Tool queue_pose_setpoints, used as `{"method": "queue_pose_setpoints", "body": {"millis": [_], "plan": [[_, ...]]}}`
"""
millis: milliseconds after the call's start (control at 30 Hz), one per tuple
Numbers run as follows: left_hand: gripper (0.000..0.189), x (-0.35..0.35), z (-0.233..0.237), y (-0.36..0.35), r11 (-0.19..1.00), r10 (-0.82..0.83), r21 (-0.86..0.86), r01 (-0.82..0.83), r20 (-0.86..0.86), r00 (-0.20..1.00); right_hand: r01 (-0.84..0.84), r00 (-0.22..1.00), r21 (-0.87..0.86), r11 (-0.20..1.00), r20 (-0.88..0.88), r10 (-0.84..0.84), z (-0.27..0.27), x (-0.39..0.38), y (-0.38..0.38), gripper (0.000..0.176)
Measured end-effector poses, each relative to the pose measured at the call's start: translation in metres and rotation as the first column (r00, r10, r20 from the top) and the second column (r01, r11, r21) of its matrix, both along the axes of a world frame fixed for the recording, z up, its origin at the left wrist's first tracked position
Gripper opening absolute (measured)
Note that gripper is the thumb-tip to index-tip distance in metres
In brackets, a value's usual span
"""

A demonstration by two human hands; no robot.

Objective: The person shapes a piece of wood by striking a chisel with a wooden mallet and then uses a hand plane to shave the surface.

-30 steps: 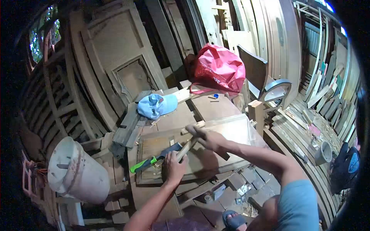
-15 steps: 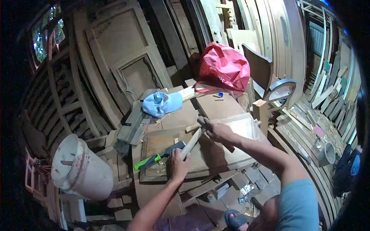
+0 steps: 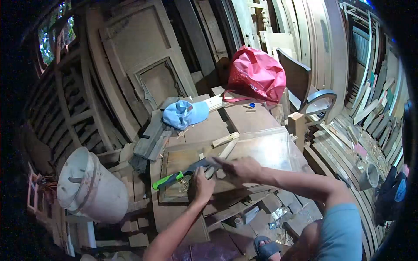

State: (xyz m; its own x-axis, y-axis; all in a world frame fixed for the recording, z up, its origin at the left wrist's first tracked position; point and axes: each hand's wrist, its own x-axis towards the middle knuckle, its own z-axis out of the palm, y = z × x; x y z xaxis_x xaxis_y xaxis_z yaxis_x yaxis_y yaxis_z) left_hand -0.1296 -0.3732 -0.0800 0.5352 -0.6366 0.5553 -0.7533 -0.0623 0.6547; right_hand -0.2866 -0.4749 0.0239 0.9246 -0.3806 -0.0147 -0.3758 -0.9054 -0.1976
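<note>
My left hand (image 3: 203, 186) is closed round the near end of a pale wooden strip (image 3: 228, 149), which slants away over a framed wooden panel (image 3: 257, 150). My right hand (image 3: 244, 169), slightly blurred, is closed beside it. Its fingertips lie over the strip near my left hand; I cannot tell what they hold. A tool with a green and black handle (image 3: 168, 180) lies on the panel left of my left hand, its dark far part running behind my fingers. Wood shavings (image 3: 184, 182) sit near it. A short wood block (image 3: 225, 139) rests beyond the strip.
A blue cap (image 3: 185, 114) and a red bag (image 3: 257, 76) are at the table's far side. A white bucket (image 3: 102, 187) stands on the left. A wooden post (image 3: 296, 126) rises by the right corner. Long planks (image 3: 348, 174) lie on the right.
My right hand has moved down along the strip, from its far end to close beside my left hand. My left hand stays on the strip. The view has shifted slightly.
</note>
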Motion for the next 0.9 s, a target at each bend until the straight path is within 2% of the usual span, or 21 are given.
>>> {"method": "queue_pose_setpoints", "body": {"millis": [67,100,200,267,333,367,400,467,500,533,633,700,733,800,833,867,900], "plan": [[0.027,-0.003,0.009,0.003,0.999,-0.042,0.028,0.042,-0.017,0.999,0.074,0.986,0.031,0.997,0.15,-0.078,0.0,-0.002,-0.01,0.08],[0.028,-0.001,0.006,0.0,0.998,-0.048,0.033,0.05,-0.072,0.996,0.094,0.984,-0.03,0.995,0.152,-0.089,-0.009,0.002,-0.026,0.081],[0.026,0.0,0.004,0.0,0.998,-0.028,0.059,0.031,-0.044,0.999,0.171,0.968,-0.062,0.983,0.197,-0.156,-0.017,0.011,-0.024,0.082],[0.024,0.003,0.003,0.001,0.992,-0.041,0.115,0.046,-0.044,0.998,0.074,0.997,0.031,0.997,0.029,-0.075,-0.006,0.011,0.001,0.082],[0.026,0.009,-0.008,0.002,0.995,-0.102,-0.008,0.103,0.064,0.993,-0.024,0.999,0.022,0.999,0.039,0.023,-0.017,0.012,0.02,0.082],[0.028,0.008,-0.007,0.006,0.991,-0.134,0.01,0.134,0.026,0.991,-0.012,1.0,-0.025,1.0,-0.015,0.012,-0.018,0.018,0.023,0.085],[0.028,0.006,-0.005,0.007,0.991,-0.131,0.012,0.131,0.021,0.991,-0.015,1.0,-0.022,1.0,-0.019,0.015,-0.016,0.016,0.021,0.085],[0.027,0.002,0.003,0.004,0.987,0.015,0.158,-0.015,0.007,1.0,0.04,0.999,0.011,0.999,0.025,-0.041,0.002,0.011,0.009,0.087],[0.026,0.002,0.005,0.005,0.992,-0.004,0.128,0.002,0.013,1.0,0.041,0.995,0.057,0.998,0.091,-0.046,-0.002,0.013,-0.007,0.09],[0.026,0.002,0.007,0.005,0.992,0.002,0.125,-0.003,0.011,1.0,0.209,0.978,0.073,0.975,0.0,-0.21,-0.005,0.015,-0.018,0.091],[0.028,0.001,0.003,0.0,0.993,0.039,0.113,-0.038,-0.007,0.999,0.21,0.972,-0.016,0.978,0.109,-0.207,-0.012,0.018,-0.027,0.093],[0.026,0.003,0.002,0.001,0.994,0.026,0.11,-0.025,-0.008,1.0,0.104,0.99,0.074,0.992,0.091,-0.111,-0.009,0.018,-0.007,0.089],[0.024,0.003,0.001,0.001,0.994,0.013,0.108,-0.012,-0.012,1.0,0.11,0.994,0.083,0.99,-0.028,-0.108,-0.013,0.021,-0.002,0.089],[0.02,0.001,0.006,0.007,0.994,0.034,0.106,-0.037,0.026,0.999,0.031,0.998,0.058,0.998,-0.047,-0.028,-0.014,0.019,0.018,0.09],[0.017,0.002,0.009,0.011,0.981,0.015,0.194,-0.013,-0.01,1.0,-0.036,0.999,0.08,0.996,0.024,0.034,-0.014,0.016,0.022,0.092],[0.015,0.003,0.01,0.013,0.961,0.001,0.277,0.012,-0.047,0.999,-0.038,0.999,0.081,0.996,0.023,0.036,-0.01,0.016,0.021,0.092],[0.017,0.0,0.008,0.01,0.968,0.012,0.25,-0.005,-0.03,0.999,-0.013,1.0,0.061,0.998,-0.021,0.014,-0.003,0.017,0.017,0.092]]}}
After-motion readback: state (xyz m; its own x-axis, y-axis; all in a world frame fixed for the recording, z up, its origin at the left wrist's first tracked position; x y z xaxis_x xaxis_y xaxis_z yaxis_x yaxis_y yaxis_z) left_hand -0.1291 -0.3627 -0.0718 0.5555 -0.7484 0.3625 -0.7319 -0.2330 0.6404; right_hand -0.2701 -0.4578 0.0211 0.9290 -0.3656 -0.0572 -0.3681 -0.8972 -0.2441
